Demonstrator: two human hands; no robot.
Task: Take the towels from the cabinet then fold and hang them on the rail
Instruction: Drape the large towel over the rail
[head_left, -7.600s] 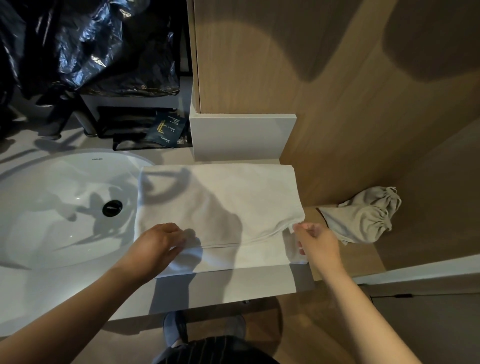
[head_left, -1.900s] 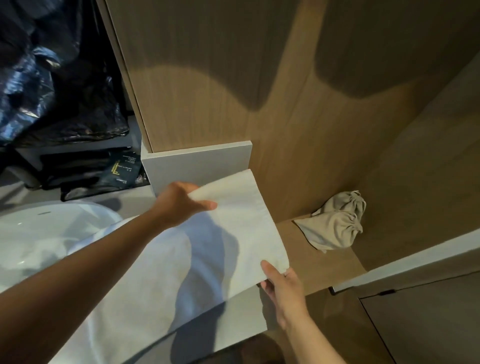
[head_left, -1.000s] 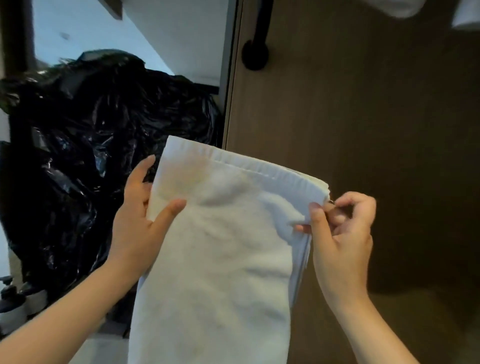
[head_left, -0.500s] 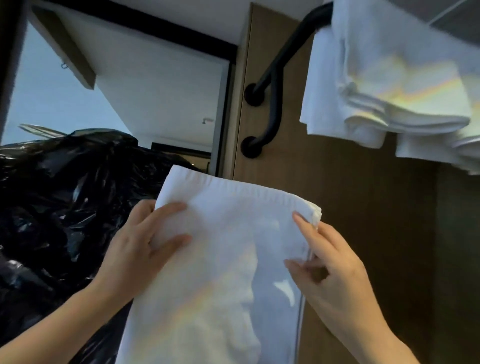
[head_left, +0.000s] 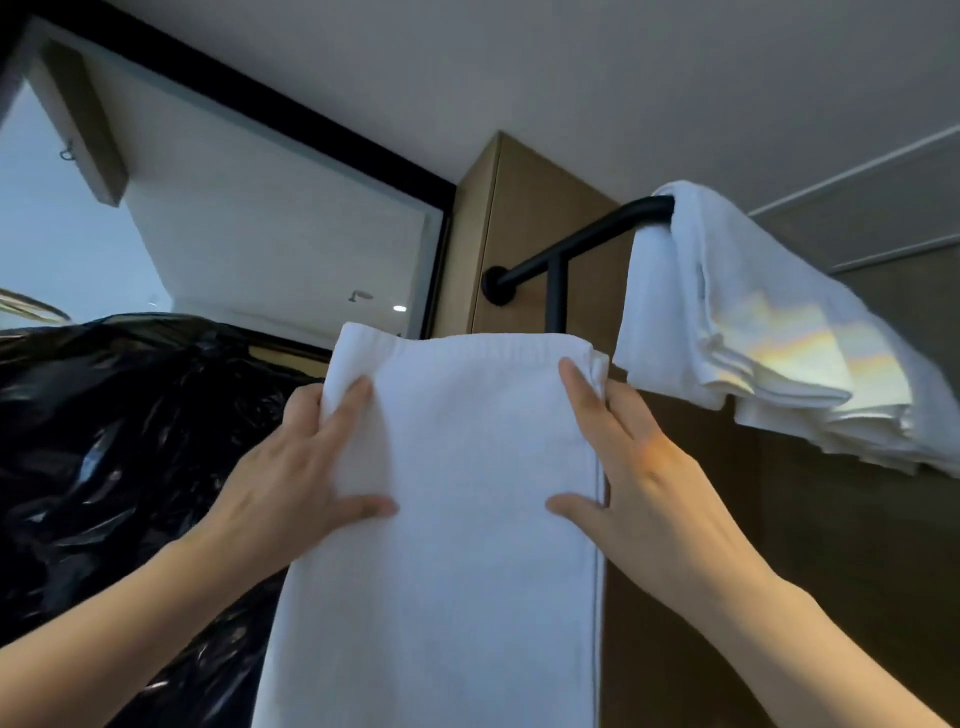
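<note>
A folded white towel (head_left: 467, 519) hangs long and narrow in front of me, its top fold raised just below the black rail (head_left: 582, 244). My left hand (head_left: 296, 478) grips its left edge, thumb on the front and fingers wrapped behind. My right hand (head_left: 644, 467) holds the right edge the same way, thumb across the front. Other folded white towels (head_left: 737, 332) are draped over the rail's upper bar to the right. The rail's lower bar is hidden behind my towel.
The rail is fixed to a wooden cabinet panel (head_left: 524, 208). A crumpled black plastic bag (head_left: 104, 441) fills the left side, beside a black-framed mirror (head_left: 218, 197). The ceiling (head_left: 571, 62) is close above.
The towel left the counter and was lifted up. Over the last second both hands raised it higher and shifted to grip its two side edges; the view tilted up toward the rail.
</note>
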